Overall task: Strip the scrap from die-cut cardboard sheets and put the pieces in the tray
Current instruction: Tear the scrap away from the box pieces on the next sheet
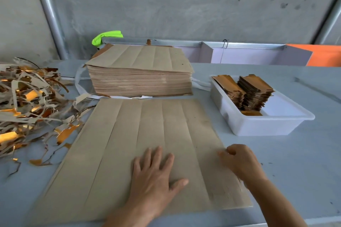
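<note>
Both grips on sheet; left flat

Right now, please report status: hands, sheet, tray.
Left hand flat on sheet. Right hand curled at sheet's right edge, grip unclear. Tray holds stacked pieces. Nothing in the way.

Cardboard sheet: matt brown board, dull and slightly fibrous, scored by long cuts. Stack of sheets: same matt brown board, edges layered and rough. Scrap heap: thin torn strips, greyish matt on one face, glossy gold-copper foil on the other. Tray: smooth translucent white plastic, faint sheen. Cut pieces in the tray: brown board with a metallic gold face. Table: smooth pale grey-blue surface. Wall: rough grey concrete. Rail: bare dull metal.
</note>
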The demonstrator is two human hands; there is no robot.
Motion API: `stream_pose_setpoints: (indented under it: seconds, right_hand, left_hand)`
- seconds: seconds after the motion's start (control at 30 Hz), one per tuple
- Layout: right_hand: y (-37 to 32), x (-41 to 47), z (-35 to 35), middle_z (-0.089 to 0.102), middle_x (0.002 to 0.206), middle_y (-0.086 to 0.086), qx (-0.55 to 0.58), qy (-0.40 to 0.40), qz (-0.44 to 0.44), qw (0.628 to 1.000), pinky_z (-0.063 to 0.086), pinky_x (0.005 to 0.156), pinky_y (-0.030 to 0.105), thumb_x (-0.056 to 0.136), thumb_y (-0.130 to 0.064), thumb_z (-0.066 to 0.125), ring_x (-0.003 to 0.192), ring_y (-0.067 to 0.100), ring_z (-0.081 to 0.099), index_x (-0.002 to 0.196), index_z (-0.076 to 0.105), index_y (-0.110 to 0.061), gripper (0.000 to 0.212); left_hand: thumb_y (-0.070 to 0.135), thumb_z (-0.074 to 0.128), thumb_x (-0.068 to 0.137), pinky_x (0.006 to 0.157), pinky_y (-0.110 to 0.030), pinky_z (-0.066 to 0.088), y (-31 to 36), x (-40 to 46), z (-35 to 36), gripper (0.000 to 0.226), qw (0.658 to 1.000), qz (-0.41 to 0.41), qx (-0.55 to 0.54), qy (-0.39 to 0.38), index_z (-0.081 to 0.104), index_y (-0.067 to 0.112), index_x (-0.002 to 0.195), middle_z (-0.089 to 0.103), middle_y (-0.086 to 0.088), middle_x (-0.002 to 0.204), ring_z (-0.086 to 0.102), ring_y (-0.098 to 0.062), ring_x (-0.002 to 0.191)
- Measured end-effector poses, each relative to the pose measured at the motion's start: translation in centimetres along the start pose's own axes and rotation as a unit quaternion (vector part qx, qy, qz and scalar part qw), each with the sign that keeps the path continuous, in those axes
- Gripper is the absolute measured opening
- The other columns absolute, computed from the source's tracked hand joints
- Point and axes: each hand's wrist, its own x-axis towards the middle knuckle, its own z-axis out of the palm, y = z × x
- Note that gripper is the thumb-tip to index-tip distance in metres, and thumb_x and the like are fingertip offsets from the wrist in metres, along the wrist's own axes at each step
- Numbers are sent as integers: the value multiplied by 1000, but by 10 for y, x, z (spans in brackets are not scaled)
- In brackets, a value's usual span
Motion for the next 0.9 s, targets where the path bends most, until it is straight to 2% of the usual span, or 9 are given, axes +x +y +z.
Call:
stream_pose_setpoints:
  seconds: [0.07,0.17,0.27,0.4,0.5,0.57,0.7,0.8,0.9]
  right_hand:
    - [-2,2,-13,47,66,23,83,-19,10,996,33,61,29,85,-12,62,61,31,45,63,55,4,27]
    - [-10,1,-33,66,80,23,206,-62,32,976,45,58,28,87,-1,60,63,22,60,78,69,2,13]
    - [-20,2,-41,72,81,12,309,-107,54,944,51,60,27,88,4,57,68,18,64,90,72,-6,18]
    - [-34,-1,-37,71,75,11,363,-128,41,922,50,51,23,88,8,54,57,16,64,94,71,-3,21]
    - [-39,-2,-37,71,78,13,383,-121,36,915,52,53,24,88,7,54,58,17,64,96,70,-3,21]
    - [-38,-2,-38,72,77,11,381,-116,35,917,51,58,27,89,5,54,62,17,63,96,71,-4,20]
    - [-32,-5,-40,71,76,6,370,-112,44,921,50,67,29,91,-3,57,73,18,63,91,72,-9,17]
    - [-27,-7,-41,69,89,3,326,-89,38,940,47,70,28,92,-12,58,83,16,61,93,70,-14,12]
    - [-26,-13,-40,65,81,-14,264,-26,-31,964,45,68,22,92,-25,59,79,7,59,82,66,-29,13]
  left_hand:
    - [83,4,71,115,-47,12,0,-5,-12,95,999,42,-15,28,24,31,148,7,-5,159,6,-25,146]
    - [81,28,70,96,-48,47,11,-15,-20,89,976,165,-111,84,64,19,122,49,-11,139,50,-30,126]
    - [83,50,61,98,-36,47,39,-22,-25,88,945,218,-223,101,65,20,121,45,1,142,48,-17,126]
    - [68,79,44,74,-23,56,64,-17,-29,75,942,208,-224,135,72,18,100,63,-2,118,66,-15,100]
    - [67,72,57,96,-17,41,60,-13,-26,81,919,174,-325,141,62,19,122,51,13,127,50,-4,117]
    - [70,66,58,93,-11,39,55,-14,-27,82,889,171,-399,147,62,20,123,53,21,117,50,7,108]
    - [54,67,73,82,-21,49,49,-19,-33,55,846,156,-483,165,68,17,114,63,17,101,61,2,90]
    - [47,46,88,74,-19,47,51,-24,-39,44,854,157,-448,212,68,16,109,61,13,95,59,-1,83]
    - [45,52,84,73,-25,51,54,-22,-41,38,845,136,-469,221,71,15,99,64,12,91,62,-4,81]
